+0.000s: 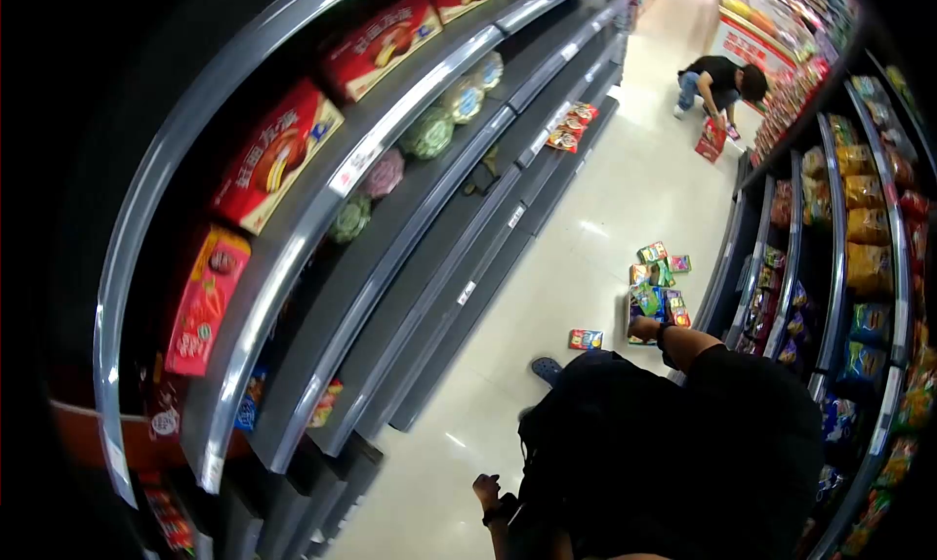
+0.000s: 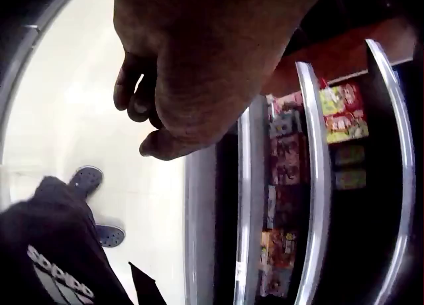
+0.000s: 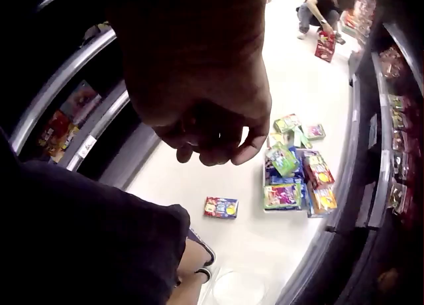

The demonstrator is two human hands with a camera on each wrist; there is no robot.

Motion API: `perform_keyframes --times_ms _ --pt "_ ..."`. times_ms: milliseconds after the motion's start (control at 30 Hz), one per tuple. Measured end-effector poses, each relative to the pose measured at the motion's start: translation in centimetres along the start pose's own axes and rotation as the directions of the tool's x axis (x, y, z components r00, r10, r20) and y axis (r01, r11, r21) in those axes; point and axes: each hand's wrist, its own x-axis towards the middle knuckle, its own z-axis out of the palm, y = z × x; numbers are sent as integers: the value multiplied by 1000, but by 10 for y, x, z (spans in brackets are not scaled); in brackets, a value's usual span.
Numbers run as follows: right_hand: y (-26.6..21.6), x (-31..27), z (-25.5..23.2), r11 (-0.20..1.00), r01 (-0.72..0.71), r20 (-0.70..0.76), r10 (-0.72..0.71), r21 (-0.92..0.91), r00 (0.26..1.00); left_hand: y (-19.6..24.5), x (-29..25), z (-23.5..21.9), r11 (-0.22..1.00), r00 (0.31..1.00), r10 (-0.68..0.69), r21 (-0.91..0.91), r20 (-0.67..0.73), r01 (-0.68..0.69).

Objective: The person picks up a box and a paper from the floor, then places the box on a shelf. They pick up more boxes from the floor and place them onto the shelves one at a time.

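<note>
My right hand [image 3: 205, 119] hangs with its fingers loosely curled and nothing in them. In the head view this right hand [image 1: 644, 328] overlaps a heap of colourful snack packs [image 1: 647, 301] on the floor. The right wrist view shows the same packs [image 3: 283, 196] bunched together, several of them lying loose behind. One snack box [image 3: 220, 207] lies apart, nearer my feet. On my other side, the left hand [image 1: 485, 490] hangs low by the shelving. Up close, the left hand [image 2: 192, 73] has bent, relaxed fingers and holds nothing.
Dark shelving [image 1: 429, 297] runs along the left, with red boxes [image 1: 278, 155] on an upper shelf and round tubs [image 1: 429, 133] below. Bagged snacks [image 1: 867, 223] fill the right-hand shelves. Farther down the aisle a person [image 1: 720, 84] crouches beside a red package [image 1: 711, 139].
</note>
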Motion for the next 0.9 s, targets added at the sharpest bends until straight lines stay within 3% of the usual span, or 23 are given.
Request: perform_keyframes --times_ms 33,67,100,133,167,267,333,367,400,433,500,567,633,733,767,833,900 --pt "-27 -22 -7 890 -398 114 382 223 917 14 19 5 995 998 60 81 35 -63" --pt "-26 -30 0 868 -328 70 326 374 943 30 37 10 979 990 119 156 71 -129" --pt "-11 -30 25 823 -240 17 269 515 963 49 53 14 976 997 15 217 70 -30" --pt "-66 -40 -12 496 -598 234 613 630 755 59 65 14 987 986 127 89 105 -137" --pt "-73 -41 -10 520 -596 177 645 612 744 71 77 16 956 967 214 173 137 -237" --pt "-61 -26 18 754 -469 -51 549 460 834 93 115 16 872 920 306 316 246 -375" --pt "-69 -21 33 742 -386 -217 572 548 791 101 141 13 792 882 360 401 304 -461" --pt "-80 -18 36 722 -375 -297 618 582 728 107 152 11 742 870 365 461 332 -487" --pt "-89 -19 34 684 -335 -287 627 648 724 113 163 8 775 871 342 419 353 -474" --pt "-93 -15 40 755 -278 -387 571 594 724 120 172 7 806 870 316 377 378 -456" --pt "-111 -16 43 636 -255 -338 658 729 674 169 166 17 773 867 257 447 428 -449" --pt "-131 -27 49 614 -270 -333 687 742 646 173 190 19 778 775 274 343 570 -527" --pt "-169 -45 53 497 -187 -323 762 847 561 175 220 23 821 771 76 400 632 -408" --pt "-233 -73 77 180 -39 -145 888 983 436 193 246 42 662 660 107 442 744 -606" --pt "-250 -80 96 161 -47 -131 913 986 386 187 263 51 635 640 84 453 764 -625" --pt "-295 -102 124 115 -38 -95 933 993 348 199 278 70 491 479 50 396 876 -776" --pt "-331 -116 153 124 -29 -113 963 992 244 219 279 92 450 477 -11 430 879 -782"
